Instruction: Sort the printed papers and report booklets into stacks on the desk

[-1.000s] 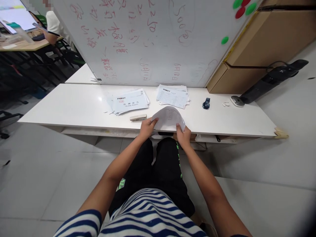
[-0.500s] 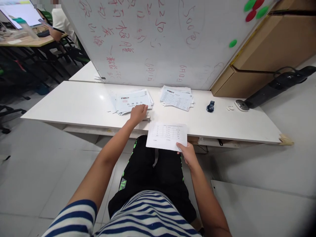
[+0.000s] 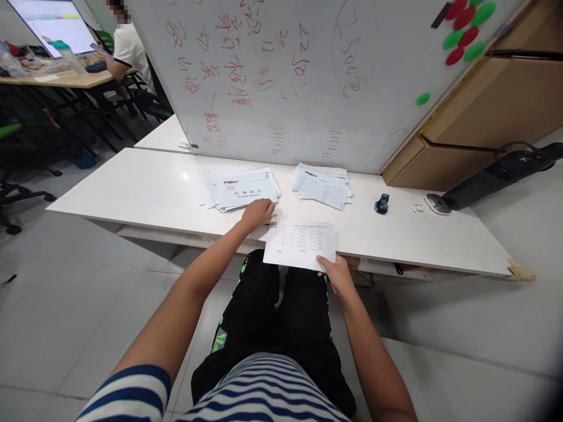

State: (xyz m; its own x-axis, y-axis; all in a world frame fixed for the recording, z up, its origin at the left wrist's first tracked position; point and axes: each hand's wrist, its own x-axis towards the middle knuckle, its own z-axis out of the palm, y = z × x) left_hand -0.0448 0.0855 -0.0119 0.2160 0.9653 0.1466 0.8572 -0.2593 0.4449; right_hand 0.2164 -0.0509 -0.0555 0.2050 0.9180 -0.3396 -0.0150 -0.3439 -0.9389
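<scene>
My right hand (image 3: pixel 338 275) pinches the lower right corner of a white printed sheet (image 3: pixel 299 243), thumb on top; it bears a table of small text. The sheet reaches over the desk's front edge. At its upper left, my left hand (image 3: pixel 258 214) is closed low over the desk on what looks like a stapler (image 3: pixel 273 220); only a small metallic end shows. Just beyond that hand lies a stack of printed test reports (image 3: pixel 246 186). Another stack of printed papers (image 3: pixel 323 186) lies to its right, fanned unevenly.
The white desk (image 3: pixel 132 193) backs onto a whiteboard (image 3: pixel 308 76) with red writing. To the right are a small dark blue object (image 3: pixel 382 204), a white earpiece-like item (image 3: pixel 416 208), a black cylindrical device (image 3: pixel 488 176) and cardboard boxes (image 3: pixel 492 99). A person (image 3: pixel 132 47) sits at the far left.
The camera view has shifted, so the desk sits slightly lower and further right. My left hand has come a little nearer the sheet's upper left corner. The right hand keeps its hold.
</scene>
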